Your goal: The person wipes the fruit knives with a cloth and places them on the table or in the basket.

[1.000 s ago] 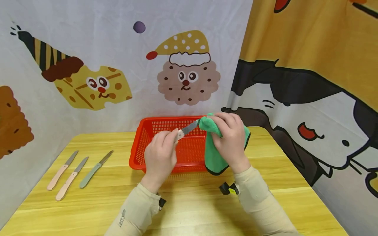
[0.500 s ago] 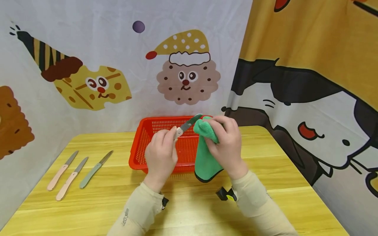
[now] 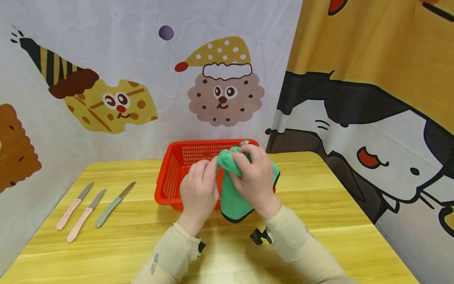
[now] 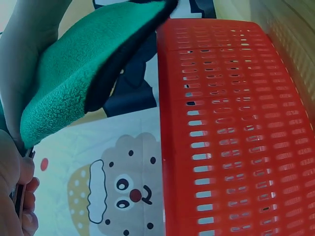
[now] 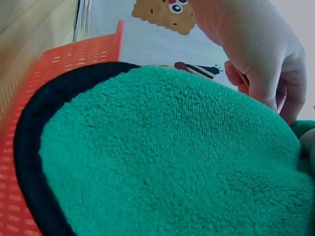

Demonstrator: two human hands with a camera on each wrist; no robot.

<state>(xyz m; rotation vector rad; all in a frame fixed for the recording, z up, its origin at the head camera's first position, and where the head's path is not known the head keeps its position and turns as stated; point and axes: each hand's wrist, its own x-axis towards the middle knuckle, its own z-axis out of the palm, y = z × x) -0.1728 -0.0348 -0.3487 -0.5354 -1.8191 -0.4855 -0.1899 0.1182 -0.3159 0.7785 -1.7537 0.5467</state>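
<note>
My left hand [image 3: 199,191] grips a small knife by its handle [image 4: 19,199], over the red basket's front side. Around the blade is a green cloth [image 3: 234,201] with black edging, which my right hand [image 3: 256,179] pinches between thumb and fingers. Only the knife's tip [image 3: 244,143] shows beyond the cloth; the rest of the blade is hidden. The cloth's loose end hangs below the right hand and fills much of the right wrist view. Both hands are close together, nearly touching.
A red perforated basket [image 3: 162,189] stands at the table's back, behind the hands. To the left lie two pink-handled knives, one farther left [image 3: 69,213] and one nearer [image 3: 80,225], and a green-handled knife [image 3: 108,212]. A printed curtain [image 3: 227,23] hangs behind the wooden table [image 3: 142,252].
My right hand and the cloth have slid left along the blade, from its tip towards the handle, covering the blade. The left hand has shifted slightly right. The knives on the table stay put.
</note>
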